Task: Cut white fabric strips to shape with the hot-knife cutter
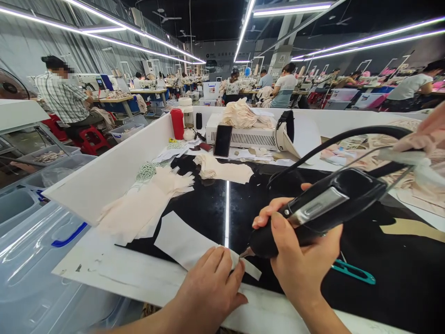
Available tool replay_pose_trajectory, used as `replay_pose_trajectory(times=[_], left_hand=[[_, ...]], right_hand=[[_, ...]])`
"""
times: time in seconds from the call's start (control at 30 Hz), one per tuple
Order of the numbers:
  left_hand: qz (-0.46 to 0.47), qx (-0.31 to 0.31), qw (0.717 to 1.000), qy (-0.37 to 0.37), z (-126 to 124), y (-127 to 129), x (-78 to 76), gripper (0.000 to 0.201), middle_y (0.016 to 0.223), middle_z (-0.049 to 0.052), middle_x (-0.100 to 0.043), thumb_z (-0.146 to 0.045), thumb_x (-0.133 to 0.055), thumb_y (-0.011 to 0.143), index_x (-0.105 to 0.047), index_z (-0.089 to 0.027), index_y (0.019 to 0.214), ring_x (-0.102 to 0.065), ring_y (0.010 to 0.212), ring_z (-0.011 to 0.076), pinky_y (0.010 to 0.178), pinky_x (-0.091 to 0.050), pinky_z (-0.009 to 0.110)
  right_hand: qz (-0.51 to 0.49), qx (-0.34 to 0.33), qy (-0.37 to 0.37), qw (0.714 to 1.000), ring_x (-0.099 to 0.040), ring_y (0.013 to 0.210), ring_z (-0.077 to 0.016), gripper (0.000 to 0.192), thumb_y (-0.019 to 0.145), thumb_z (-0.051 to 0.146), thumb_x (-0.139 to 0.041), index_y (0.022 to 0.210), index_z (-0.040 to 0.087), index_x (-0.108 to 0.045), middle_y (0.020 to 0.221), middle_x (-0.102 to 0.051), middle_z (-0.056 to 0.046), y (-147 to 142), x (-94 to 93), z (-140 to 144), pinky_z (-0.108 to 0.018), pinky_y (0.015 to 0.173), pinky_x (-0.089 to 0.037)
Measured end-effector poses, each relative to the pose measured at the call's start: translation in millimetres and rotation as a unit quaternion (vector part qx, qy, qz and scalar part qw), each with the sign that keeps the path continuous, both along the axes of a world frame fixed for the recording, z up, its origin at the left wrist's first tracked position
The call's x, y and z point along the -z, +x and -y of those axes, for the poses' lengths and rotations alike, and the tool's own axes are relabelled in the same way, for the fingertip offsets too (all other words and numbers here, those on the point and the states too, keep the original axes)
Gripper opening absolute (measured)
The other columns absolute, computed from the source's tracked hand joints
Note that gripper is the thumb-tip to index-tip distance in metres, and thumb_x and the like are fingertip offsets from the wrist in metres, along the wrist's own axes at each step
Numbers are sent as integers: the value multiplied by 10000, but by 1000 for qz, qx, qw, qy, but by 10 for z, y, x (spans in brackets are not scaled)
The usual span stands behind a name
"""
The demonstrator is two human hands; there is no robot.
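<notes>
My right hand [302,264] is wrapped round a black corded hand tool [320,208] with a silver panel and a narrow metal tip. That tip touches the edge of a white fabric piece [186,241], close to my left fingertips. With its fingers together and bent, my left hand [212,278] presses the piece down against the glossy black work surface [278,185]. The piece's narrow right end sticks out beyond my fingers. A stack of pale cut pieces [146,199] lies at the left, and a smaller stack [224,169] lies farther back.
Turquoise snips [354,271] lie right of my right hand. A white box [239,134] at the back carries fabric, with a phone [222,140] leaning in front. White side panels [104,176] border the table. Other people sit at machines beyond; a plastic bin [38,260] stands left.
</notes>
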State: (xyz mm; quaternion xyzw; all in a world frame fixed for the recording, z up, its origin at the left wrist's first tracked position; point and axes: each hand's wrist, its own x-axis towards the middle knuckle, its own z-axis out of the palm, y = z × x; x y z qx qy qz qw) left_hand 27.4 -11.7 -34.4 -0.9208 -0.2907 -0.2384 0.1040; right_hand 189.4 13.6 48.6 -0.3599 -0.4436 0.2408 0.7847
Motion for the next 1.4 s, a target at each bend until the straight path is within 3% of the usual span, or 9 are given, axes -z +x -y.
replay_pose_trajectory(times=[0.2,0.47,0.6,0.77,0.93,1.1,1.27,1.4], left_hand=[[-4,15,1000,-26,-4,-4,-54,715,1149,164,-706,-494,-903,802,-594,-90,1305,-709,1058,337,918,-624,435],[1,34,998,-53,-37,-45,-130,561,1124,155,-701,-440,-841,883,-603,-105,1265,-707,1042,332,889,-643,454],[20,60,989,-134,-61,-168,-272,418,1176,130,-691,-370,-726,992,-591,-134,1310,-695,1075,269,942,-629,397],[14,23,980,-198,-5,-254,-362,376,1218,132,-669,-331,-675,1024,-577,-148,1337,-681,1094,261,936,-633,390],[-14,14,982,-186,54,-216,-342,550,1218,146,-658,-371,-825,910,-575,-132,1339,-666,1082,291,947,-628,432],[-20,10,988,-153,87,-230,-246,606,1278,160,-653,-462,-809,914,-571,-143,1371,-654,1194,312,1105,-542,533],[-26,9,993,-116,94,-249,-107,681,1332,188,-651,-532,-808,894,-556,-149,1399,-653,1241,345,1076,-558,559],[-24,8,993,-117,86,-228,-101,711,1308,183,-661,-485,-868,850,-554,-142,1387,-665,1223,345,1067,-563,574]], right_hand=[[-8,2,-3,1000,-656,603,-130,420,880,208,-779,1198,286,-516,844,-685,61,-37,-22,-52,-304,582,-584],[-15,-13,-7,1000,-660,603,-116,368,878,131,-743,1134,304,-543,835,-695,81,-114,-14,-56,-282,606,-590],[-20,-3,-2,1000,-670,595,-127,434,849,124,-777,1171,311,-553,825,-711,73,-120,-36,26,-305,632,-610],[-19,16,12,1000,-660,559,-132,511,828,116,-805,1239,295,-561,824,-717,58,-151,-75,117,-327,625,-622],[-11,26,20,999,-675,582,-144,586,818,91,-802,1309,274,-540,826,-719,47,-155,-61,160,-325,605,-621],[-8,27,17,999,-676,589,-149,549,841,156,-820,1299,289,-550,831,-709,40,-148,-35,189,-312,561,-598],[-17,22,8,1000,-673,596,-152,553,838,157,-822,1300,294,-550,835,-707,44,-138,-59,167,-320,574,-595],[-30,19,8,999,-661,579,-143,536,845,174,-819,1291,296,-548,823,-705,54,-151,-74,96,-323,583,-598]])
